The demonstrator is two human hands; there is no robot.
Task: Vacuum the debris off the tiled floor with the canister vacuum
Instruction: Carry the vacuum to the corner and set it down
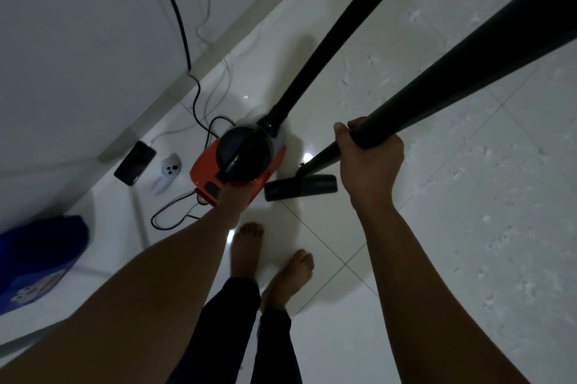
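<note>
R hand (368,165) grips wand (468,65); L hand (234,196) on canister vacuum (203,171), grip unclear. Debris (487,218) uncleared, floor head (312,185) beside canister: job approx. at start.

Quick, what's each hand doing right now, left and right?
Left hand: at the rear of the red and black canister vacuum; grip cannot be told.
Right hand: curled round the black plastic wand tube, holding it.

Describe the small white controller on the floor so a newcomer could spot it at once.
Start at the red canister vacuum by the wall. Just left of it on the tiles lies the white controller, with a dark phone beyond. It alone is white and rounded, with small dark buttons.
</note>
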